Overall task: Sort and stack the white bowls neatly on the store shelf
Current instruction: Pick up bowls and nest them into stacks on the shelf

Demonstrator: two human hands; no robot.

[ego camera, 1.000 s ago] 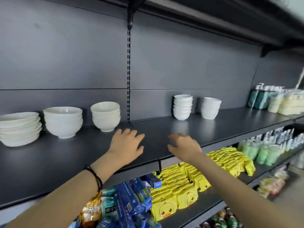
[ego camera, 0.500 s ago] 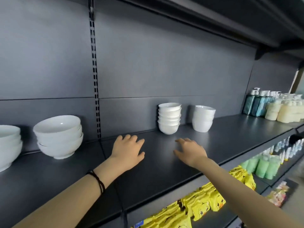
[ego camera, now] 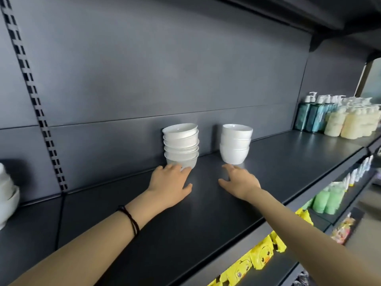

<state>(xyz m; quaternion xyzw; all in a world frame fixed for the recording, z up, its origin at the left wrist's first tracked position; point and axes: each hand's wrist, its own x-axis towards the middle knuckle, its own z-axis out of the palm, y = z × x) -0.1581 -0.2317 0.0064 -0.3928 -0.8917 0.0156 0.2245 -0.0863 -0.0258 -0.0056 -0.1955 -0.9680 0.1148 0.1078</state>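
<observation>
Empty, fingers relaxed: left hand point(ego camera: 171, 182) at left bowl stack point(ego camera: 181, 141) foot, right hand point(ego camera: 240, 181) near right bowl stack point(ego camera: 236, 144). Labels on bottles point(ego camera: 313, 116) illegible.

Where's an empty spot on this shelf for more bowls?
Bare shelf runs between the right stack and the bottles, and between the left stack and the edge bowls. The gap between the two stacks is narrow, with the left hand and right hand in front. The bottles' end is crowded.
</observation>
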